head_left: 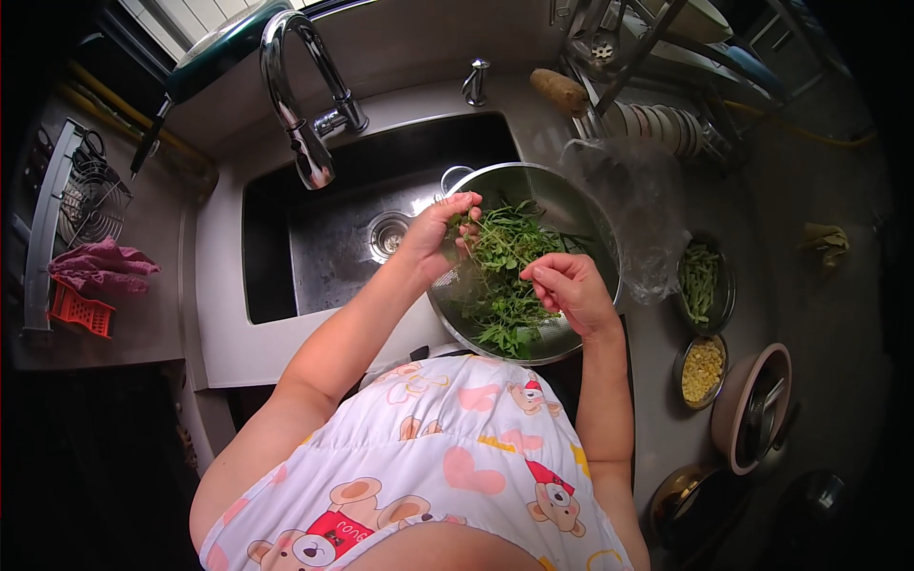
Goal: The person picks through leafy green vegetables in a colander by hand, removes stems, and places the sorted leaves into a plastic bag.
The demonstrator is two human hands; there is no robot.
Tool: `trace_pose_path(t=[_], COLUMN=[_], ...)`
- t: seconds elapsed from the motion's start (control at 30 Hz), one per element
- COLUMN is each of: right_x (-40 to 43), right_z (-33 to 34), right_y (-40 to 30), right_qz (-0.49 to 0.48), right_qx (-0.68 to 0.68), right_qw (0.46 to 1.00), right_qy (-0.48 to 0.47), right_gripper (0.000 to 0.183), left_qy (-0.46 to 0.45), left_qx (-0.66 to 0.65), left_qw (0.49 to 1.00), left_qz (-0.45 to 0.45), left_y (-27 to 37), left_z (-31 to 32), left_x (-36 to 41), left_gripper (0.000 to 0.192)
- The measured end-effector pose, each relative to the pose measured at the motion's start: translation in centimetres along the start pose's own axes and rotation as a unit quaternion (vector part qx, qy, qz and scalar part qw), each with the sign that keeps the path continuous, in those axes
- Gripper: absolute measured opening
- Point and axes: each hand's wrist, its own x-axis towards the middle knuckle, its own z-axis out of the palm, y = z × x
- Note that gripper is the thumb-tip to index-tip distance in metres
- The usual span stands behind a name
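Observation:
A round metal colander (607,271) rests at the right edge of the sink, partly over the counter. Leafy green stems (507,243) lie heaped in it. Above its left side, my left hand (446,228) has its fingers curled around some of the greens. My right hand (571,285) is over the colander's right part, thumb and forefinger pinched together at a thin stem of the greens. The other fingers of that hand are bent inward. The stainless steel sink (335,250) with its drain (390,235) is left of the colander.
A chrome faucet (307,143) arches over the sink. Right of the colander are a clear plastic bag (643,214), a bowl of cut green beans (700,282), a bowl of corn kernels (703,371) and a large pot (728,428). A dish rack (643,57) stands behind.

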Motion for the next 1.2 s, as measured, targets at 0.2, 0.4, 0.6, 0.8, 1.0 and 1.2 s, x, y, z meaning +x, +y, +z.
trace_pose_path(t=[0.2,0.4,0.6,0.8,1.0,1.2], right_x=[-0.4,-0.4,-0.6,-0.4,-0.7,0.1], right_z=[0.4,0.7,-0.4,0.3,1.9,4.1], right_y=[-0.4,-0.4,0.1,0.6,-0.7,-0.2], right_qz=[-0.001,-0.057,-0.066,-0.084,-0.084,-0.090], right_qx=[-0.074,-0.134,-0.134,-0.130,-0.108,-0.208], right_qw=[0.997,0.989,0.984,0.984,0.990,0.974], right_qy=[-0.009,0.024,0.094,0.091,0.046,0.001], right_gripper=[0.013,0.012,0.011,0.012,0.014,0.010], left_qy=[-0.018,-0.070,-0.126,-0.168,-0.170,-0.155], left_qx=[0.011,-0.035,-0.124,-0.176,-0.125,-0.051], left_qw=[1.000,0.996,0.983,0.970,0.976,0.984], left_qz=[0.014,0.050,0.048,0.031,0.047,0.076], left_y=[0.0,0.6,1.6,1.9,1.6,0.8], left_z=[0.1,-0.3,-0.7,-0.3,0.3,1.0], left_x=[-0.1,-0.2,-0.2,-0.4,-0.3,-0.6], left_gripper=[0.012,0.012,0.010,0.010,0.010,0.008])
